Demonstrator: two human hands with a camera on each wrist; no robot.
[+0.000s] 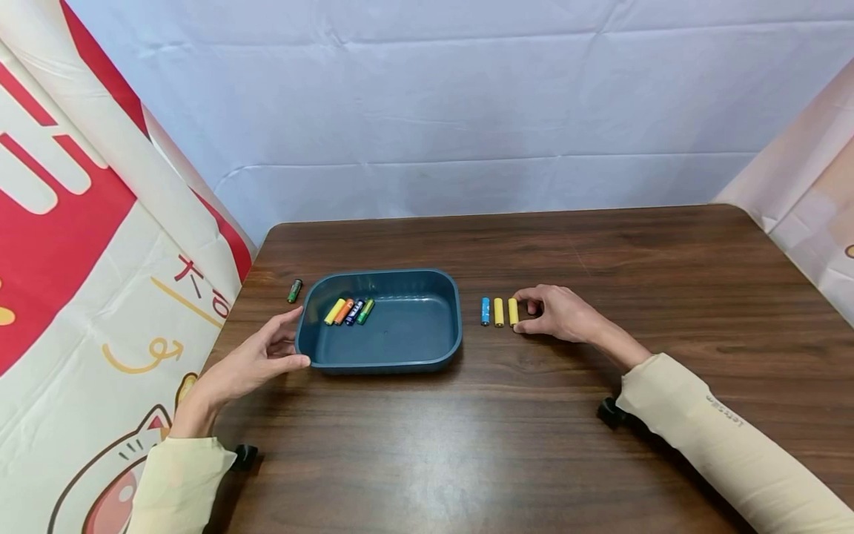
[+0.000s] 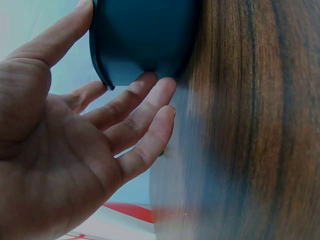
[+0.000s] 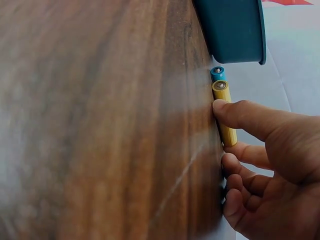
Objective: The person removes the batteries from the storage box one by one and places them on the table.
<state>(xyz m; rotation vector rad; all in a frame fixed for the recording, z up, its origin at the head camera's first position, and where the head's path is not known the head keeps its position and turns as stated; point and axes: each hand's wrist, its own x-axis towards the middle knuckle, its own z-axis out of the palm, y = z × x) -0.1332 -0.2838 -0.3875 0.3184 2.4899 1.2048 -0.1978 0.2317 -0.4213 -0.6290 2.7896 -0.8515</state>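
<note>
A dark blue rectangular tray (image 1: 387, 366) stands on the table. Against its left end rests my left hand (image 1: 256, 356), fingers spread, with the thumb at the front corner and fingertips touching the outer wall (image 2: 145, 35). To the right of the tray, a blue battery (image 1: 485, 311) and a yellow battery (image 1: 498, 312) lie side by side. Beside them my right hand (image 1: 563, 315) pinches another yellow battery (image 1: 513, 312) by its ends, between thumb and index finger. Inside the tray, a yellow battery (image 1: 334, 311), an orange one (image 1: 343, 311), a dark blue one (image 1: 355, 312) and a green one (image 1: 365, 311) lie in a row.
A dark green battery (image 1: 295, 291) lies on the table behind my left hand, outside the tray. The brown wooden table (image 1: 414, 452) reaches back to a pale hanging cloth (image 1: 434, 111). A printed red and white cloth (image 1: 100, 222) hangs along the left edge.
</note>
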